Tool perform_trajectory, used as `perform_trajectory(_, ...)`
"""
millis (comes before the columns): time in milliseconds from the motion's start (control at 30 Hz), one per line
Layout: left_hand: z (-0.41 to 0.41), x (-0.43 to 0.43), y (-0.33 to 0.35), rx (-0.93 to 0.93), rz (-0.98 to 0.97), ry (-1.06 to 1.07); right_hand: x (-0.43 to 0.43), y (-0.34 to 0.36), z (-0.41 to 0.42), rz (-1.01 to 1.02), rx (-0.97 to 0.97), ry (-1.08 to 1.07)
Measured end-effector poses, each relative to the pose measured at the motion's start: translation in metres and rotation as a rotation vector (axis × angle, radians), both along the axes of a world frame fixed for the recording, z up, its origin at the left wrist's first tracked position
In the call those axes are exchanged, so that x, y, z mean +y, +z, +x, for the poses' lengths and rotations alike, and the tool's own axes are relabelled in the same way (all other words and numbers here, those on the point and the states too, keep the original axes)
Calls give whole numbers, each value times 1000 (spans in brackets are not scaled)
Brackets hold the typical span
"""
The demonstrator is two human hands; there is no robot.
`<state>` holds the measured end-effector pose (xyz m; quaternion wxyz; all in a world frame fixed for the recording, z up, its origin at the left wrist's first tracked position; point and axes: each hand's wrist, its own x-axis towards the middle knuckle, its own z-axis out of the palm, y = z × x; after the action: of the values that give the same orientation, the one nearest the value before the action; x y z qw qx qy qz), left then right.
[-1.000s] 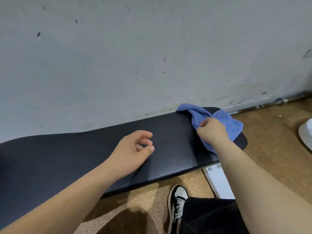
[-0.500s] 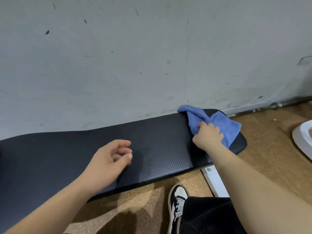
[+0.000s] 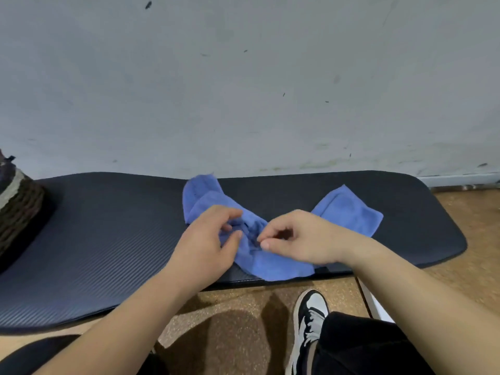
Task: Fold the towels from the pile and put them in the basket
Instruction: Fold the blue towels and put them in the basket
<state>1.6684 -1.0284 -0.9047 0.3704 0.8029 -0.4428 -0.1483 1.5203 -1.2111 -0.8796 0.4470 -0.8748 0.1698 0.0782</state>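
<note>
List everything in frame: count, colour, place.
towel: 1, blue, crumpled, mid-mat
mat: 1, black, ribbed, along the wall
basket: 1, brown woven with a pale stripe, mat's left end, cut off by the frame
wall: 1, grey, behind the mat
floor: 1, brown, speckled
support leg: 1, white, under the mat's right end
shoe: 1, black-and-white, on the floor
left hand: 1, pinches the towel's middle
right hand: 1, pinches the towel alongside

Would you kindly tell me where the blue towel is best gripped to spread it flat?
Probably at the ends of the blue towel: the left flap and the right flap, each pinched from its outer side. The middle is bunched, while both flaps lie open on the black mat.
</note>
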Motion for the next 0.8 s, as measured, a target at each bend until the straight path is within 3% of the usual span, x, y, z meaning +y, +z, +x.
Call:
perform_trajectory(67, 7, 0, -4, -108, 69, -75, -13, -2, 1, -107, -15, -141)
perform_trajectory(200, 20, -2, -9, -213, 291, -104, -37, -19, -7, -309, 268, -157)
perform_trajectory(467, 40, 7, 2, -271, 600, 10, -50, -10, -12, -250, 337, -110)
perform_trajectory(567, 44, 16, 12, -250, 741, -25, -47, -4, -14, -247, 282, -101)
perform_trajectory(700, 41, 18, 14, -189, 612, -28, -26, 2, -12, -117, 104, -114)
perform_trajectory(800, 40, 12, 10, -225, 464, -59, -17, -1, -11, -179, 146, -54)
